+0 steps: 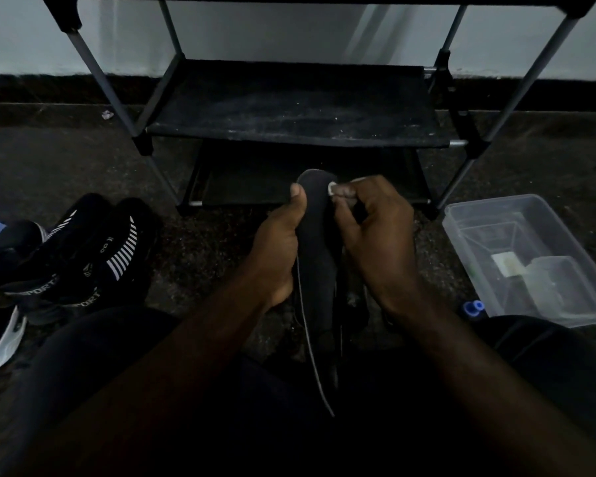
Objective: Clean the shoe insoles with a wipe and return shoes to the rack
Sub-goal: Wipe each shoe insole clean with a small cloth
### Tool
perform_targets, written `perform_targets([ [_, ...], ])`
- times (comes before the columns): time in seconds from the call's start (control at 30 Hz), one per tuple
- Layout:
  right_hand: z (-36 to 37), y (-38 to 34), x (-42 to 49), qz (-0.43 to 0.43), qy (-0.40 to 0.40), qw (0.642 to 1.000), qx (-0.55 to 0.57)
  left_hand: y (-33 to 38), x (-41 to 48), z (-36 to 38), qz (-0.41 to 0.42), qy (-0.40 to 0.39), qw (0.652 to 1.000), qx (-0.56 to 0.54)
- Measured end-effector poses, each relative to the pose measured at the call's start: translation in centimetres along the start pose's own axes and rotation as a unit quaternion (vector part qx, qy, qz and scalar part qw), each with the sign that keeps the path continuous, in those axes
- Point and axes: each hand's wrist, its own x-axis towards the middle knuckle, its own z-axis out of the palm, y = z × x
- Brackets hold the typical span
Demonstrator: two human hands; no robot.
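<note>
- Head view: the left hand [276, 249] grips the dark insole [315, 256] along its left edge. Its thumb lies up toward the toe end and its fingers are curled behind.
- The right hand [375, 235] is bunched, its fingertips pinching a small white wipe [332, 187] against the insole's right edge near the toe. Most of the wipe is hidden.
- The insole stands between the two hands. Its long axis runs from the lap away toward the rack [289, 108], with the heel end nearest the body, below both wrists.
- The wiping hand sits at the far end, so a stroke toward the heel looks to have the whole length open.
- The shoes [93, 256] lie well to the left of the left hand.
- A clear plastic tub [530, 208] sits to the right of the right hand.
- The rack's dusty shelf lies beyond the fingertips, with floor showing between.
</note>
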Motion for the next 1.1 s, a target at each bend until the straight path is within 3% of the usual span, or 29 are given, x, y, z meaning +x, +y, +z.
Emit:
perform_targets([
  [0.2,0.6,-0.7,-2.0,-0.026,-0.085,0.996,-0.004,0.6,0.2,-0.1,0.028,-0.003,0.999,-0.040],
  [0.37,0.3,-0.1,0.5,0.018,0.009,0.999,0.048,-0.8,-0.3,0.3,0.023,-0.035,0.999,0.018],
  [0.57,0.2,-0.5,-0.4,-0.011,-0.049,0.998,0.043,-0.4,-0.3,0.2,0.012,-0.021,1.000,0.008],
  [0.73,-0.2,0.0,0.6,0.065,0.023,0.994,0.080,-0.6,-0.3,0.3,0.010,-0.042,0.999,-0.001],
  [0.9,0.3,-1.2,-0.6,-0.024,-0.077,0.994,0.072,-0.5,-0.1,0.0,0.016,-0.036,0.999,0.014],
  [1.03,-0.4,0.2,0.9,0.023,-0.042,0.996,0.077,-0.3,0.0,0.3,0.022,-0.046,0.999,0.001],
  [1.1,-0.5,0.5,0.5,0.035,-0.075,0.995,0.063,-0.2,0.2,0.1,0.041,-0.042,0.998,-0.020],
])
